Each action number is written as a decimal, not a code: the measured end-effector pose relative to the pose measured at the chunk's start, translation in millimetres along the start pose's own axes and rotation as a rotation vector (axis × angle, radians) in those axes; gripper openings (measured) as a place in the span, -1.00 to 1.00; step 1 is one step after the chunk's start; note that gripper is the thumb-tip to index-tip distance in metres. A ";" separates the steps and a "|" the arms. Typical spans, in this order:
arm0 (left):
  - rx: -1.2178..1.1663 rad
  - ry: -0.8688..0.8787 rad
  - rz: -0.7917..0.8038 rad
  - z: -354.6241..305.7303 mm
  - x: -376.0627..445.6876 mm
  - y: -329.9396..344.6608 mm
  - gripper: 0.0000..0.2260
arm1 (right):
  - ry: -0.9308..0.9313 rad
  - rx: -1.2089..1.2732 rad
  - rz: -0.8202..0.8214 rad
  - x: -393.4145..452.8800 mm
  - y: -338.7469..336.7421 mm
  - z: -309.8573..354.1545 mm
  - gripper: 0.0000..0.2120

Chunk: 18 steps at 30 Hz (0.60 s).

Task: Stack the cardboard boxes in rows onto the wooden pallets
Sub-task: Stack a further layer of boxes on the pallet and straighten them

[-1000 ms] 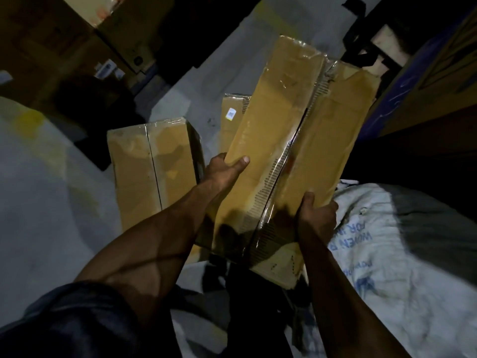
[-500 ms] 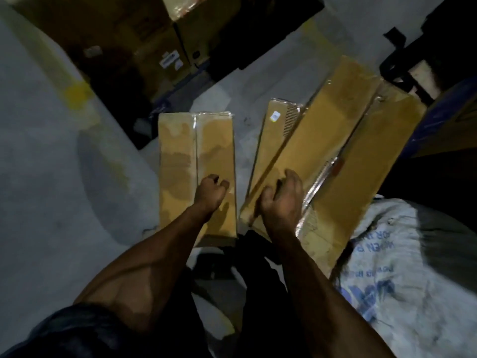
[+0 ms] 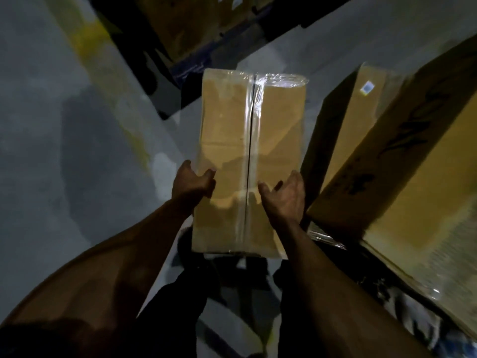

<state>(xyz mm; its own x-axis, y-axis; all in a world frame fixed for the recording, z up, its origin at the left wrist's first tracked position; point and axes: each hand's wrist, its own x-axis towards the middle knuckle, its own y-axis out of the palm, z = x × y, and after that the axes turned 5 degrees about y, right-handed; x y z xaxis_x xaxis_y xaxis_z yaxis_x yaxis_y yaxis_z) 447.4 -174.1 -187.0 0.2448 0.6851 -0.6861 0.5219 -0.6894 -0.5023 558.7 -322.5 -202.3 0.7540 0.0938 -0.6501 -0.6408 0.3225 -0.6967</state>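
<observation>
A tall cardboard box (image 3: 232,130), sealed down the middle with clear tape, stands in front of me on the grey floor. My left hand (image 3: 192,183) grips its left edge, thumb on the top face and fingers round the side. At the box's right edge my right hand (image 3: 285,200) holds on, its thumb lying on top and its fingers reaching over the side. A bigger printed cardboard box (image 3: 418,161) lies tilted just to the right. A narrow box with a small white label (image 3: 358,117) stands between the two.
More cardboard boxes (image 3: 180,29) stand in the dark on a blue pallet (image 3: 196,65) at the back. A yellow line (image 3: 103,60) runs across the concrete floor on the left. A white woven sack (image 3: 423,308) lies at the lower right, under the big box.
Both hands let go of the big box on the right, which now lies there. They moved left to the taped box and took hold of its two sides.
</observation>
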 end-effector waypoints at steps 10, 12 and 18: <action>-0.139 -0.094 0.071 62.4 113.3 34.6 -0.15 | 0.110 0.096 -0.154 104.8 56.6 -26.4 0.05; -0.229 -0.107 0.082 66.9 119.6 40.9 -0.27 | 0.135 0.116 -0.188 111.9 58.9 -28.4 0.02; -0.372 -0.147 0.097 68.5 126.2 47.8 -0.31 | 0.185 0.110 -0.214 114.2 58.4 -23.7 -0.15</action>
<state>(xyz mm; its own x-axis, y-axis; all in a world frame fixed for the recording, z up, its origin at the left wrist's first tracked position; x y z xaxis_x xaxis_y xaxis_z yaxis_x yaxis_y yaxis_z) 447.2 -136.7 -333.6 0.2022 0.5618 -0.8022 0.7684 -0.5988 -0.2257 604.0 -315.3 -324.4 0.8247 -0.1571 -0.5433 -0.4433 0.4170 -0.7935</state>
